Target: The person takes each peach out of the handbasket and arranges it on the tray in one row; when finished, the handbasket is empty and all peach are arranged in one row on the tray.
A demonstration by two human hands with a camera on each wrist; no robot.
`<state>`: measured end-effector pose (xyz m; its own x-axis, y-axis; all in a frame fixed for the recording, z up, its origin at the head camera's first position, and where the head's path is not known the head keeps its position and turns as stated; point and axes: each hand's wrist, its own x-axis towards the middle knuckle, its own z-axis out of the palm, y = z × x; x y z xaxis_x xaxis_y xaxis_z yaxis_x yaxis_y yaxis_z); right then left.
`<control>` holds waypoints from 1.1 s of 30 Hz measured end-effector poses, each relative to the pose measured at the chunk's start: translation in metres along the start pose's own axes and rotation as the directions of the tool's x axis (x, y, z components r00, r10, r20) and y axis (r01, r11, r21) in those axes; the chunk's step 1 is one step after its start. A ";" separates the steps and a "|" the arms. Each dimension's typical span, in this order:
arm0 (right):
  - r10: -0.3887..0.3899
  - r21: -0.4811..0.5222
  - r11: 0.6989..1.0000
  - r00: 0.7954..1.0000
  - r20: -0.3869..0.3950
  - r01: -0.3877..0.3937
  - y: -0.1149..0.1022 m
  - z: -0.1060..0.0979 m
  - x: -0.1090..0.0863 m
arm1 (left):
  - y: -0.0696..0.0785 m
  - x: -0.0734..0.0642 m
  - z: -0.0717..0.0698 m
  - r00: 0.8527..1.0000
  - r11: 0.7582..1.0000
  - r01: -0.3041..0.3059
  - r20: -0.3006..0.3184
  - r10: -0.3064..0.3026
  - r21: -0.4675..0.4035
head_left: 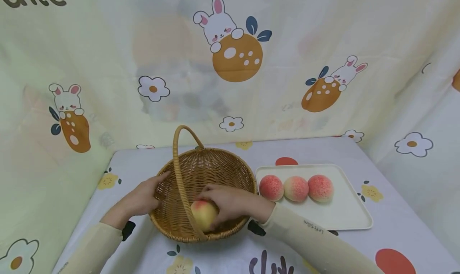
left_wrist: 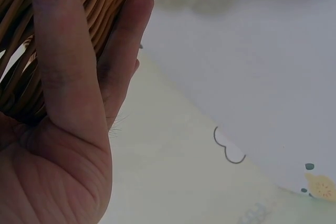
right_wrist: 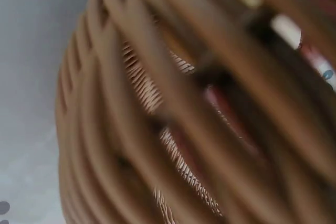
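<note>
A brown wicker basket with an arched handle stands on the table. Inside it, near the front, my right hand holds a yellow-and-red peach, its fingers over the top and its thumb at the lower right side. At the basket's left rim, my left hand grips the wicker wall; the left wrist view has its fingers against the weave. Basket wicker fills most of the right wrist view and hides that hand and the peach.
Right of the basket lies a white tray. A row of three pinkish peaches, a left peach, a middle peach and a right peach, sits on it. A printed curtain hangs behind the table.
</note>
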<state>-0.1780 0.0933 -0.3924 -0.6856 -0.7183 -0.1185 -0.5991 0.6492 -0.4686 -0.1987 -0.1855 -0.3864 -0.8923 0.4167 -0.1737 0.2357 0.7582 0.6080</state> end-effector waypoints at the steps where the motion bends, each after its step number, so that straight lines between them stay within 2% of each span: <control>1: 0.002 -0.003 1.000 1.000 0.017 -0.002 0.001 0.001 0.000 | 0.000 0.000 0.000 1.000 1.000 -0.001 -0.001 0.001 0.002; 4: 0.005 -0.009 1.000 0.999 0.031 -0.005 0.001 0.002 0.000 | 0.000 0.000 0.001 1.000 1.000 0.007 0.002 -0.007 -0.001; 8: -0.002 0.001 1.000 1.000 0.010 0.002 -0.001 0.001 -0.002 | 0.000 -0.001 0.002 1.000 1.000 0.029 0.004 -0.029 -0.011; 11: -0.030 0.065 0.997 0.998 -0.051 0.033 -0.002 -0.004 -0.007 | -0.001 -0.001 0.004 0.999 0.999 0.046 0.005 -0.046 -0.022; 14: -0.054 0.161 0.984 0.986 -0.159 0.080 0.000 -0.016 -0.019 | -0.002 -0.001 0.004 0.999 0.999 0.043 0.010 -0.043 -0.024; 16: -0.064 0.224 0.967 0.969 -0.240 0.120 0.005 -0.025 -0.030 | -0.002 -0.001 0.004 0.999 0.999 0.044 0.012 -0.044 -0.024; 20: -0.077 0.308 0.928 0.916 -0.393 0.210 0.022 -0.044 -0.059 | -0.002 -0.002 0.004 0.999 0.998 0.045 0.019 -0.045 -0.033; 23: -0.045 0.306 0.927 0.875 -0.482 0.216 0.042 -0.055 -0.088 | -0.003 -0.001 0.003 0.999 0.998 0.043 0.022 -0.042 -0.039; 26: 0.026 0.268 0.952 0.835 -0.550 0.147 0.066 -0.065 -0.120 | -0.002 0.000 0.001 0.999 0.998 0.042 0.025 -0.041 -0.038; 28: 0.083 0.241 0.968 0.811 -0.579 0.073 0.084 -0.072 -0.142 | -0.002 0.001 0.000 0.999 0.999 0.036 0.028 -0.035 -0.031; 33: 0.261 0.242 0.960 0.759 -0.597 -0.140 0.126 -0.084 -0.194 | -0.002 0.002 -0.003 0.999 0.999 0.034 0.029 -0.033 -0.018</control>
<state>-0.1549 0.3353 -0.3548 -0.9233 -0.2262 0.3103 -0.3793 0.6629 -0.6455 -0.2020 -0.1870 -0.3857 -0.8883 0.4053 -0.2161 0.1985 0.7629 0.6152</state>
